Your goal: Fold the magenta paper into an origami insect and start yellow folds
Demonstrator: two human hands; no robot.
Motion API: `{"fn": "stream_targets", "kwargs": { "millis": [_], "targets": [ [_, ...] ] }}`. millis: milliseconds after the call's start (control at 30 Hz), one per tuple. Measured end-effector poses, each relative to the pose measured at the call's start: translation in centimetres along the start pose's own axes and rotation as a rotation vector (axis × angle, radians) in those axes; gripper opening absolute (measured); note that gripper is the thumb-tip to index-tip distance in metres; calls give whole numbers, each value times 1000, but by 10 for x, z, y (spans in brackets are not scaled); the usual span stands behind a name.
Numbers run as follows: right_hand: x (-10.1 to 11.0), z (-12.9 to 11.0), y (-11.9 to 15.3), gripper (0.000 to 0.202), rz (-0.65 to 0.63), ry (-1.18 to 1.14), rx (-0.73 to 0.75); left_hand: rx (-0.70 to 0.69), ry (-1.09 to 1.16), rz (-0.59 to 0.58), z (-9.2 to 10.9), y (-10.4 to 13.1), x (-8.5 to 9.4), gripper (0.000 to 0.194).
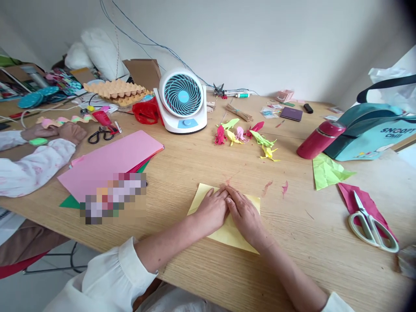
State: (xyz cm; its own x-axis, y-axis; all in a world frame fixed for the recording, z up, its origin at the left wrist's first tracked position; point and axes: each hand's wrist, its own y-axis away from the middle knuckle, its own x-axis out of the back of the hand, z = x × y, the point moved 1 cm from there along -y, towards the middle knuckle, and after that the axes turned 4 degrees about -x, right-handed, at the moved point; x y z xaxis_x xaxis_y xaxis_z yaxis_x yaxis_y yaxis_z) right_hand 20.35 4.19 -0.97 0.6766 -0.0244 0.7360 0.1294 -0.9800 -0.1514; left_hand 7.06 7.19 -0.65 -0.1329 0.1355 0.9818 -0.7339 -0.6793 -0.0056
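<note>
A pale yellow sheet of paper (232, 236) lies flat on the wooden table near its front edge. On its left half rests my left hand (212, 210), palm down, with fingers stretched out. My right hand (244, 214) lies on the right half, its fingers also extended. The fingertips of both hands meet and partly overlap near the sheet's upper middle. Neither hand grips anything; what lies under the palms is hidden.
Behind are folded paper figures (240, 134) and a white fan (183, 99). Scissors (372, 229) on red paper, a red bottle (320, 138) and a teal bag (373, 134) stand right. Left are pink sheets (113, 160) and another person's hands (69, 131).
</note>
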Motion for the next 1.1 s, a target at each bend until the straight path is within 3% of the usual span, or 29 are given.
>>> {"fn": "stream_targets", "kwargs": {
  "millis": [167, 400, 600, 900, 1100],
  "targets": [
    [-1, 4, -1, 46, 63, -10, 37, 27, -32, 92, 1, -2, -11, 38],
    [-3, 4, 3, 44, 131, 56, 105, 33, 82, 83, 0, 4, -15, 38],
    [-11, 7, 8, 70, 148, 153, 152, 62, 188, 92, 1, 9, -16, 49],
    [-29, 11, 15, 61, 103, 276, 117, -47, 26, 48, 0, 20, -17, 56],
    [-32, 15, 20, 68, 147, 274, 161, -53, -48, 39, -1, 21, -20, 61]
  ]
}}
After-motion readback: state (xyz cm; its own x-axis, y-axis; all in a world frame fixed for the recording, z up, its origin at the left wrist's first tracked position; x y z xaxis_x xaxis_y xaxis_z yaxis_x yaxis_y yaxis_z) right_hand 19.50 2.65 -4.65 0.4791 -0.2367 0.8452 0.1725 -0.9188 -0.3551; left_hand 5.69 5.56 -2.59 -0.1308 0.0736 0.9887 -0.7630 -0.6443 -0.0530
